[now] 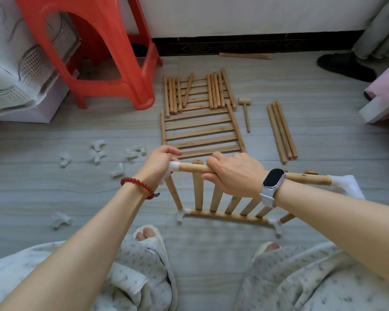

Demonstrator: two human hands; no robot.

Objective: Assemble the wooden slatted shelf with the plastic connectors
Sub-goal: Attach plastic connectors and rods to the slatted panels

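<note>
Floor (76,198): grey tile, carrying all parts. A red stool (103,52) stands at 11 o'clock.

Frame (222,198): a slatted panel with rails and white corner connectors, held on edge just in front of the person's feet at centre, its lower rail near or on the floor; contact cannot be told. Judged light and fairly stiff along the rails, but the push-fit joints likely loosen if twisted. Best held on a rail close to a corner, not by a thin slat.

Spare panels (200,131): two lie flat at 12 o'clock, the farther one with loose dowels (216,90) lying on it. Slats look thin and apt to flex.

Long rods (282,131): three lie together at 1 o'clock, well apart from the frame.

Right hand (234,173): fingers clenched round the top rail (193,168), palm down.

Left hand (161,163): fingers curled over the corner connector (174,167) at the rail's left end, apparently pressing it on. Smooth plastic, judged slippery; a squeeze toward the rail suits it.

Mallet (245,111): small, wooden, lying between panels and rods, untouched.

Loose connectors (97,151): white, scattered at 9 to 10 o'clock, one more at 8 o'clock.
</note>
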